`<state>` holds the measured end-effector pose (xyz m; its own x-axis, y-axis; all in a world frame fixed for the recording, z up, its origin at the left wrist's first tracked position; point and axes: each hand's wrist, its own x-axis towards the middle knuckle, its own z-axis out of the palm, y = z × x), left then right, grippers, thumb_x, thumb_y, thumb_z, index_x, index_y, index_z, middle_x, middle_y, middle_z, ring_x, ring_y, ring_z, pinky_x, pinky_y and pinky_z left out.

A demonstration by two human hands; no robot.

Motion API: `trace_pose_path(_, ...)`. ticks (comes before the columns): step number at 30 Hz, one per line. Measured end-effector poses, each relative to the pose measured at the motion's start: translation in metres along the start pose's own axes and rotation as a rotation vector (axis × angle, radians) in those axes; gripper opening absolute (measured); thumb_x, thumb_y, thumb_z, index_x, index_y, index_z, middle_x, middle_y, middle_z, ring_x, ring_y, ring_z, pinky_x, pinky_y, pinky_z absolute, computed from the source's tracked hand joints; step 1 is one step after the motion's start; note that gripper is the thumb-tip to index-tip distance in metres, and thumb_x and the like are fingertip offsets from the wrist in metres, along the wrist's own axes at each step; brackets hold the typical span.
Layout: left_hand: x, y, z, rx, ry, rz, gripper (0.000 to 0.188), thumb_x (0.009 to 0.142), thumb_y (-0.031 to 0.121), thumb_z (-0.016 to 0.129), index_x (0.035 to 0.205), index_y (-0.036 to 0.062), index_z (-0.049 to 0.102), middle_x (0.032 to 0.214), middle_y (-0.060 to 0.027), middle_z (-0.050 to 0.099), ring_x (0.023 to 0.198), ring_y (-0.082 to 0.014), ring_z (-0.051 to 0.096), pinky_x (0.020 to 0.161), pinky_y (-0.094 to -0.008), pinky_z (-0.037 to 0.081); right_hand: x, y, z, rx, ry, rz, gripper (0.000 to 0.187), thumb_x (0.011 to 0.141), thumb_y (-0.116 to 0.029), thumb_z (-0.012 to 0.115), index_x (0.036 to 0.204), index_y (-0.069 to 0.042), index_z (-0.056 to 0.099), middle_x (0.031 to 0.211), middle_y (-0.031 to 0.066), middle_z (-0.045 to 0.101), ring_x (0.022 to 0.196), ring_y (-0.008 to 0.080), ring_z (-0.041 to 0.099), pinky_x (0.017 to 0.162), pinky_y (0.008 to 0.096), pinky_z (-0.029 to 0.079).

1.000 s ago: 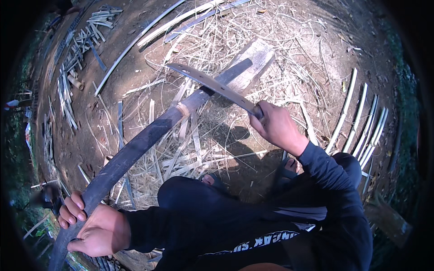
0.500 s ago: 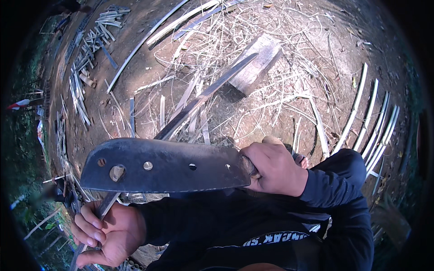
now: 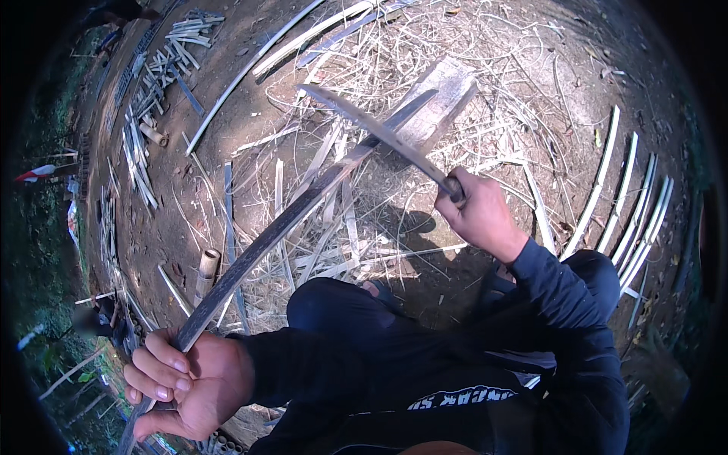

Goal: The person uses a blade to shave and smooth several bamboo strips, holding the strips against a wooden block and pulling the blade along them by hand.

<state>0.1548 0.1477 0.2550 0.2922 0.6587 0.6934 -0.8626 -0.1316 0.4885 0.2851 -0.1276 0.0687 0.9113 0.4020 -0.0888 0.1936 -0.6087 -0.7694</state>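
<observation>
The left hand [image 3: 205,379] has its fingers [image 3: 158,375] curled around the near end of a long dark strip [image 3: 269,240], well to the near left of the wooden block [image 3: 455,77]. From there the strip slants up to the block, its far end lying over the top. The right hand, [image 3: 485,216] just to the near right of the block, grips the handle of a machete [image 3: 402,149], fingers closed round it. The blade, seen nearly edge-on, crosses the strip at the block's near-left end; whether it touches the strip, I cannot tell. Thin shavings [image 3: 371,68] litter the ground around the block. To the block's near left stands a bamboo tube [image 3: 207,265]; pale slats [image 3: 601,186] lie well to its right, and a heap of short split pieces [image 3: 155,87] lies far to its left.
</observation>
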Motion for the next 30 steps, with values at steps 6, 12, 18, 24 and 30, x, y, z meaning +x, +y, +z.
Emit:
trace_pose_path(6, 0.003, 0.000, -0.005, 0.032, 0.042, 0.055, 0.051, 0.102, 0.051, 0.046, 0.086, 0.0024, 0.048, 0.063, -0.0022, 0.040, 0.051, -0.0130, 0.037, 0.051, -0.0269, 0.032, 0.022, 0.038, 0.014, -0.056, 0.096, 0.129, 0.026, 0.085, -0.023, 0.065, 0.082, 0.003, 0.060, 0.060, 0.0222, 0.061, 0.060, 0.0397, 0.066, 0.060, 0.0458, 0.053)
trace_pose_path(12, 0.006, -0.007, -0.016, -0.035, 0.003, 0.023, 0.051, 0.104, 0.050, 0.043, 0.088, 0.0022, 0.047, 0.064, -0.0020, 0.039, 0.050, -0.0126, 0.033, 0.050, -0.0274, 0.033, 0.028, 0.047, 0.012, -0.065, 0.073, 0.090, 0.029, 0.085, -0.026, 0.067, 0.082, 0.003, 0.062, 0.066, 0.0229, 0.064, 0.065, 0.0389, 0.068, 0.065, 0.0448, 0.054)
trace_pose_path(18, 0.003, -0.002, -0.005, 0.063, 0.128, -0.001, 0.050, 0.102, 0.050, 0.048, 0.081, 0.0046, 0.048, 0.063, -0.0027, 0.041, 0.051, -0.0141, 0.035, 0.052, -0.0297, 0.032, 0.052, 0.076, 0.012, -0.095, 0.046, 0.252, 0.032, 0.086, -0.027, 0.063, 0.082, 0.004, 0.065, 0.066, 0.0245, 0.064, 0.062, 0.0381, 0.067, 0.065, 0.0457, 0.054)
trace_pose_path(24, 0.005, -0.012, -0.017, 0.052, 0.208, 0.001, 0.048, 0.103, 0.048, 0.047, 0.082, 0.0053, 0.050, 0.062, -0.0017, 0.039, 0.049, -0.0119, 0.033, 0.047, -0.0270, 0.029, 0.065, 0.118, 0.018, -0.176, 0.113, 0.345, 0.038, 0.087, -0.031, 0.064, 0.088, 0.006, 0.068, 0.074, 0.0267, 0.068, 0.073, 0.0386, 0.070, 0.073, 0.0452, 0.055)
trace_pose_path(30, 0.010, -0.019, -0.017, -0.047, 0.240, 0.046, 0.045, 0.106, 0.046, 0.041, 0.095, 0.0059, 0.059, 0.063, -0.0014, 0.042, 0.047, -0.0111, 0.038, 0.046, -0.0262, 0.034, 0.062, 0.149, 0.046, -0.166, 0.224, 0.377, 0.043, 0.090, -0.033, 0.062, 0.081, 0.009, 0.065, 0.071, 0.0264, 0.067, 0.068, 0.0400, 0.068, 0.071, 0.0458, 0.053)
